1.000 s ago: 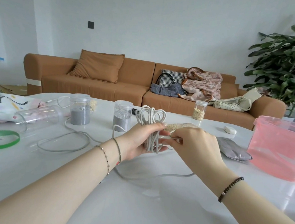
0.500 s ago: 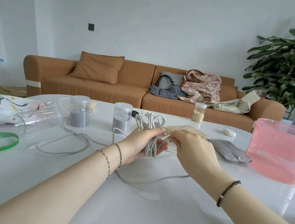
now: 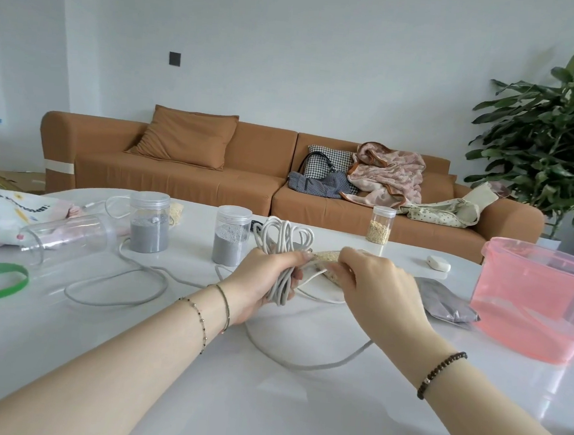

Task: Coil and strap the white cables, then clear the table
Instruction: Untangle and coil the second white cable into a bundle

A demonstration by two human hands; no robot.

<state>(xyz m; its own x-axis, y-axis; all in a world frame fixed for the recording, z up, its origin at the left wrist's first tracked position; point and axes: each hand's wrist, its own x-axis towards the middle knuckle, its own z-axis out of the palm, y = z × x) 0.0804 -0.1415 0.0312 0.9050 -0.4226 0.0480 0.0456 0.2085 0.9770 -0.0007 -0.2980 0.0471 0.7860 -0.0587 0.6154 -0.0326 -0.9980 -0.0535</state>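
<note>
**A:** What lies at the left end of the glossy white bench?

**B:** A flat green plastic ring at the edge. Just right of it, a clear plastic jar lies on its side. Beyond that stand two clear lidded jars part-filled with grey powder, one to the left and one nearer the middle. A slack cable loop curls on the bench in front of them.

**A:** And the white cable?

**B:** It is in the middle and held above the bench. The left hand grips a bundle of coiled white cable with its fingers wrapped tight round the waist. The loops stand up above the fist.

**A:** The other hand?

**B:** The right hand is just beside the bundle, with its fingers curled in and pinching a strand that leads off it. A loose tail sags onto the bench below both wrists.

**A:** Further right?

**B:** A small clear jar of pale grain stands at the far edge. A grey foil pouch lies flat near the right hand, with a small white oval object beyond it. A translucent pink plastic tub sits at the right end.
</note>
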